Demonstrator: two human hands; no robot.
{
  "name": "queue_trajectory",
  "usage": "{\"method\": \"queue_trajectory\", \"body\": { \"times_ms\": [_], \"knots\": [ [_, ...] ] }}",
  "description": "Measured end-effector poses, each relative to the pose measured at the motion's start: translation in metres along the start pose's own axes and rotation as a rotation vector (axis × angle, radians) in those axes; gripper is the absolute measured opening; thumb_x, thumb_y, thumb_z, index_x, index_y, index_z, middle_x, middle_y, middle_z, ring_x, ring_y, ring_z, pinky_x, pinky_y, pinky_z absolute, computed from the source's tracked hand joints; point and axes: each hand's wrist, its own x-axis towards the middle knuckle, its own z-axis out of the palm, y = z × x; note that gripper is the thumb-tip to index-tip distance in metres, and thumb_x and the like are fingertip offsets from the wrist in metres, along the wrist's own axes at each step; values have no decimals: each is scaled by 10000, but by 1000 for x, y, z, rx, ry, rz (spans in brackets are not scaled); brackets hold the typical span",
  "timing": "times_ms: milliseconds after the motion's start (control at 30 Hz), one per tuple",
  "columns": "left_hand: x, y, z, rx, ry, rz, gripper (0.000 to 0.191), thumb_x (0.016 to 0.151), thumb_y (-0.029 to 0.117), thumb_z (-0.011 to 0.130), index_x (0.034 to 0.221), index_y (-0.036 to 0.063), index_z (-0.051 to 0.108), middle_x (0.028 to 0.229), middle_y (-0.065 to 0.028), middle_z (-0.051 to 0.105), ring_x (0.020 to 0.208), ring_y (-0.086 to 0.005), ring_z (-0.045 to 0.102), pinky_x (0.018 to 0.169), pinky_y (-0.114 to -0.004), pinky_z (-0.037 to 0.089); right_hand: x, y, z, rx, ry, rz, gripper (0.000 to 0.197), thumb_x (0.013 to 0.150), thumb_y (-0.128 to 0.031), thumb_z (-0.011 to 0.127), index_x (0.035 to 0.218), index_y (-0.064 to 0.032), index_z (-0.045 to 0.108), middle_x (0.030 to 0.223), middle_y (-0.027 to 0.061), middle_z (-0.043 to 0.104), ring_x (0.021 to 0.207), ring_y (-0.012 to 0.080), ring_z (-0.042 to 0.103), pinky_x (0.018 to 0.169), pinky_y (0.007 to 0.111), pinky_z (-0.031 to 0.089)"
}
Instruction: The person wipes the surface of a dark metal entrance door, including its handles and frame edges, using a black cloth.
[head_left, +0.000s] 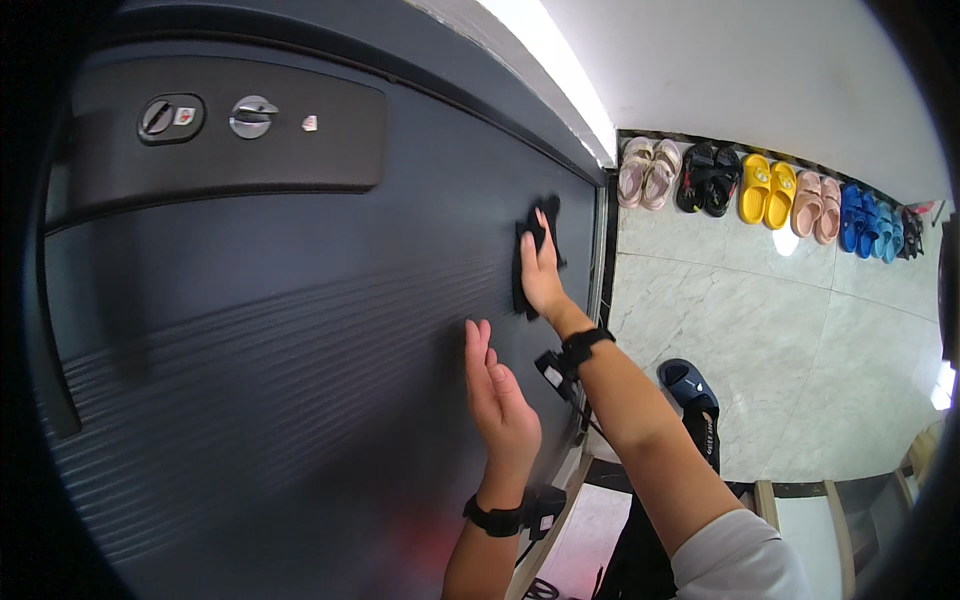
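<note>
A black cloth (527, 274) lies against the dark blue-grey door (420, 247), near the edge closest to the floor. My right hand (541, 270) presses on it with fingers extended, and part of the cloth bunches around them. Lower and further left in the view, my left hand (499, 405) is held at the ribbed part of the door, empty, its fingers straight and thumb apart; whether it touches the surface cannot be told. Black straps with small devices circle both wrists. A dark lock plate (345, 142) with a silver turn knob (253, 117) sits at the upper left.
Along the white wall stand white sandals (649, 172), black sandals (709, 180), yellow slippers (766, 191), pink ones (816, 206) and several more pairs. A foot in a dark blue slipper (686, 382) rests on the marble-look tiled floor (735, 315). Wooden-edged furniture (840, 525) stands at the lower right.
</note>
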Motion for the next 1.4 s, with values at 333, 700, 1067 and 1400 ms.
{"method": "queue_trajectory", "body": {
  "times_ms": [333, 700, 1067, 1400],
  "knots": [
    [-20, 11, -15, 16, 14, 4, 503, 1007, 311, 218, 1375, -25, 287, 1347, -187, 404, 1269, -263, 370, 1069, -391, 273, -14, -130, 11, 171, -305, -285, 464, 941, -257, 401, 1364, -78, 335, 1450, 147, 283, 1345, 360, 222, 1099, 439, 143],
    [33, 28, -6, 8, 52, 187, 549, 1001, 365, 200, 1394, -14, 259, 1430, -184, 292, 1318, -298, 299, 1071, -425, 250, 40, -171, 38, 4, -149, -612, 558, 863, -306, 526, 1361, -109, 370, 1391, 102, 388, 1297, 356, 281, 1064, 474, 154],
    [18, 13, 3, 77, 0, 79, 471, 969, 185, 319, 1376, -48, 272, 1373, -224, 377, 1275, -281, 372, 1060, -377, 261, 15, -5, -20, 180, -113, 294, 603, 956, -422, 341, 1395, -12, 287, 1384, 259, 348, 1299, 359, 321, 1073, 354, 237],
    [-6, 75, -47, 140, -61, 87, 480, 1003, 309, 222, 1336, -11, 353, 1295, -182, 479, 1205, -247, 449, 1035, -345, 287, -15, -179, -78, 291, -292, 200, 632, 973, -490, 278, 1135, 75, 511, 917, 63, 546, 803, 131, 454, 742, 273, 391]
  ]
}}
